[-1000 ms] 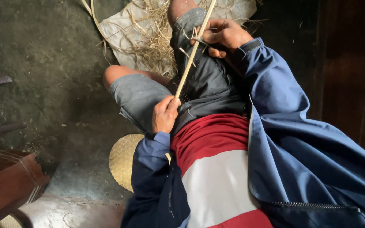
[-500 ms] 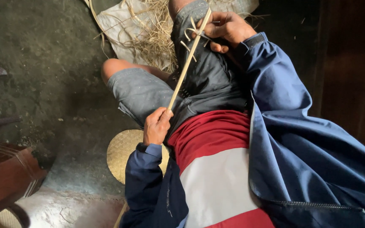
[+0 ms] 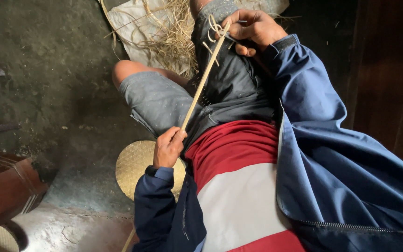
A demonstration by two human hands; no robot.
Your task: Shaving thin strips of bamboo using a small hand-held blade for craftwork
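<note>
Long pale bamboo strip (image 3: pixel 201 86) runs diagonally across the lap. Left hand (image 3: pixel 168 148) fingers clamped on its near end by the hip; right hand (image 3: pixel 253 29) fingers pinch the far end, where thin shavings curl.

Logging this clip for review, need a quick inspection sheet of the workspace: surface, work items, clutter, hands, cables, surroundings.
Surface: dark, rough floor; the person sits low, knees bent.
Work items: long pale cane strip running across the lap, with curled shavings at its upper end.
Clutter: heap of straw-like shavings on a white sack; round woven mat by the hip.
Hands: left hand grips the strip's lower part; right hand holds its upper end. Whether the right hand also holds a blade cannot be told.
Cables: nothing seen.
Surroundings: wooden piece at lower left; dark wooden panel on the right.
</note>
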